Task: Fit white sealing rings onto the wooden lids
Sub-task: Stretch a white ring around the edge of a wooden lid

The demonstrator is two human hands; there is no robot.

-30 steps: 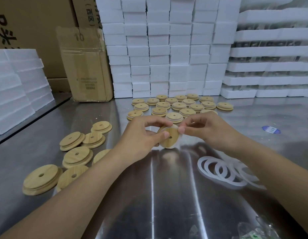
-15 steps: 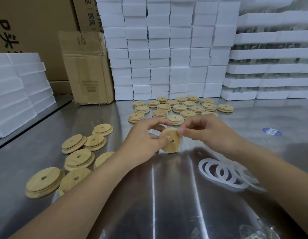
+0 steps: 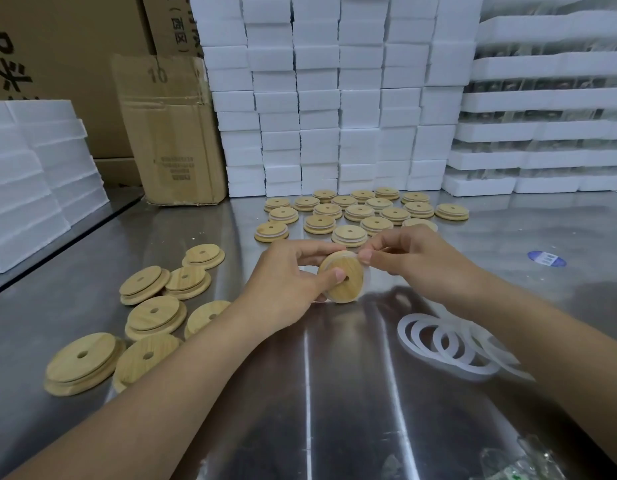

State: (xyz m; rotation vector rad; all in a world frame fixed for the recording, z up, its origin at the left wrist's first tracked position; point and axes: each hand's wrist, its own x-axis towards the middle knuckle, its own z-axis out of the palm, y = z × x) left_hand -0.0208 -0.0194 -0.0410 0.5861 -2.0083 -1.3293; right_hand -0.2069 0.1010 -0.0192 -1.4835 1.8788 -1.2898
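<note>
A round wooden lid with a centre hole is held upright above the steel table, a white sealing ring showing along its right edge. My left hand grips the lid, thumb near the hole. My right hand pinches the ring at the lid's upper right rim. Several loose white rings lie on the table at the right. Bare wooden lids lie scattered at the left. Lids with rings sit in rows further back.
White foam blocks are stacked along the back and at the left. A cardboard box stands back left. A blue sticker lies at the right. A clear plastic bag lies at the near right.
The lid has turned slightly in my hands, and my right fingers have shifted along its rim, pressing the ring on. The view has dipped a little.
</note>
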